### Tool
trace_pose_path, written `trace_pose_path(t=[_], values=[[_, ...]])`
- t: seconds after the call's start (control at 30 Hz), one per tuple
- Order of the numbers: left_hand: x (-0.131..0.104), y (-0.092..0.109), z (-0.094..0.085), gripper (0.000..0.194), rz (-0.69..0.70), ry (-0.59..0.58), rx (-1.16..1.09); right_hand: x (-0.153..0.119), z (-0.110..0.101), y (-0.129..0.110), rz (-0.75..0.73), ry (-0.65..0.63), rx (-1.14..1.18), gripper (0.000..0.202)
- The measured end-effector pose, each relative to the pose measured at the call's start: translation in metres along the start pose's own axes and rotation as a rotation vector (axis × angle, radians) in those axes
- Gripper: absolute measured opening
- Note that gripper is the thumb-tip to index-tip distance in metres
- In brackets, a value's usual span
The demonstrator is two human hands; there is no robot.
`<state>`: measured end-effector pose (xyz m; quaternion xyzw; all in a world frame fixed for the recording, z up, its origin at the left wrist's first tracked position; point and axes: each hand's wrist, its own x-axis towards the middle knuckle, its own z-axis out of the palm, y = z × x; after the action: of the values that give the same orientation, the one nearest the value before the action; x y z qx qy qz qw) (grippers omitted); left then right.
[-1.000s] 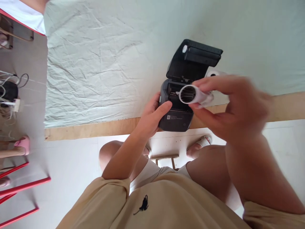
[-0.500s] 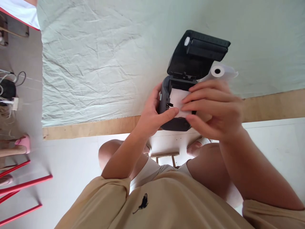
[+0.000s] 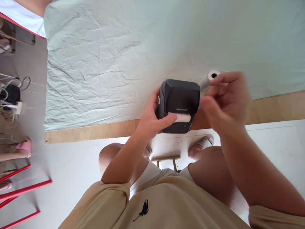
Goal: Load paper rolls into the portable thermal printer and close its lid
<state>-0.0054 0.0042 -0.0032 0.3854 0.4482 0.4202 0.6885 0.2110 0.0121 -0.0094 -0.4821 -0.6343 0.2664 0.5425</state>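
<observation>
A dark grey label printer sits at the table's near edge with its lid down. A white paper strip sticks out of its front slot. My left hand is wrapped round the printer's left side, its thumb pressed on the paper strip. Just right of the printer, my right hand hovers clear of it, slightly blurred, fingers bent and thumb apart, with nothing seen in it. Behind its fingertips lies a white paper roll with a dark core, partly hidden by the hand.
Wrinkled pale green cloth covers the table, with a bare wooden edge along the front. At the left, another person's arm reaches in at the top. Cables, a pink shoe and red metal legs show on the floor side.
The printer's lid has swung down from upright to shut over the paper. My right hand has come off the printer to the right; my left hand keeps its hold.
</observation>
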Motion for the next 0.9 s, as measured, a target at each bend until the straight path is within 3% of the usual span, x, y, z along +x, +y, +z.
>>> trace_pose_path(t=[0.1,0.27,0.47,0.6,0.9], values=[[0.000,0.001,0.002,0.083,0.001,-0.011,-0.033,-0.004,0.005,0.012,0.105,-0.160,0.039,0.043],[-0.002,0.009,0.009,0.058,-0.060,0.023,-0.039,-0.004,0.008,0.023,0.076,-0.189,0.043,0.054],[-0.001,0.011,0.012,0.050,-0.019,0.009,-0.078,-0.006,0.007,0.023,0.126,-0.221,0.038,0.058],[0.004,0.008,0.012,0.057,-0.030,0.020,-0.101,-0.007,0.005,0.020,0.132,-0.213,0.120,0.057],[0.005,0.001,0.009,0.038,-0.008,0.237,-0.176,-0.006,-0.003,0.012,0.184,-0.320,0.142,0.075]])
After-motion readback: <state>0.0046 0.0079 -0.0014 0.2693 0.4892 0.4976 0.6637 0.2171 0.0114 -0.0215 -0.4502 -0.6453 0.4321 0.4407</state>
